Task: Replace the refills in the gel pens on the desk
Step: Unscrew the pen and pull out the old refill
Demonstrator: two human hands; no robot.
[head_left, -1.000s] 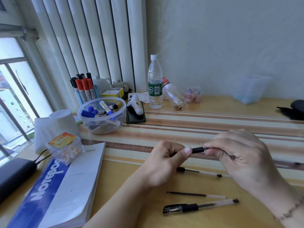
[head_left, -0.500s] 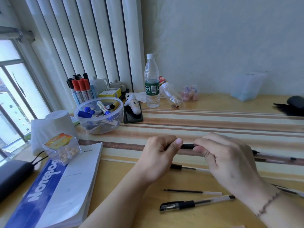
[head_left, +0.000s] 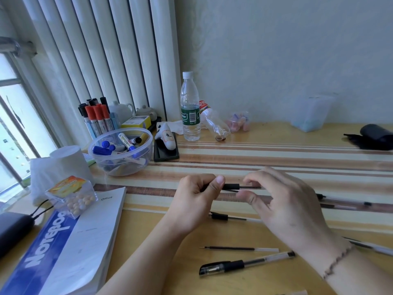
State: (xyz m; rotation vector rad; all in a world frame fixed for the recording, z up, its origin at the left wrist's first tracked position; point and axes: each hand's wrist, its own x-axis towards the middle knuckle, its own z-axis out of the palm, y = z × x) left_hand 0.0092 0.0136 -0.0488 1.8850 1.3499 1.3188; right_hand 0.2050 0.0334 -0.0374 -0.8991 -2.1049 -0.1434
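While nothing at the lower edge of the frame is being touched, a capped black-grip gel pen with a clear barrel [head_left: 246,264] is seen lying left to right on the yellow wooden desk [head_left: 212,282], with a loose thin black refill [head_left: 239,248] just above it and another uncapped pen part [head_left: 228,217] higher still. At mid-frame, a black-gripped pen section [head_left: 230,186] is held clear of the desk, its long axis running left to right between the two hands. Its left end is pinched shut in the left hand [head_left: 196,201], thumb on top. The right hand [head_left: 285,205] is nearer the free right end, where a thin rod projects toward it; the right fingers [head_left: 253,179] are narrowly parted around that rod, and actual contact cannot be told through blur. Pulling or seating the refill along this axis is judged the step in hand. Further pens [head_left: 342,201] lie at the right, beyond the wrist.
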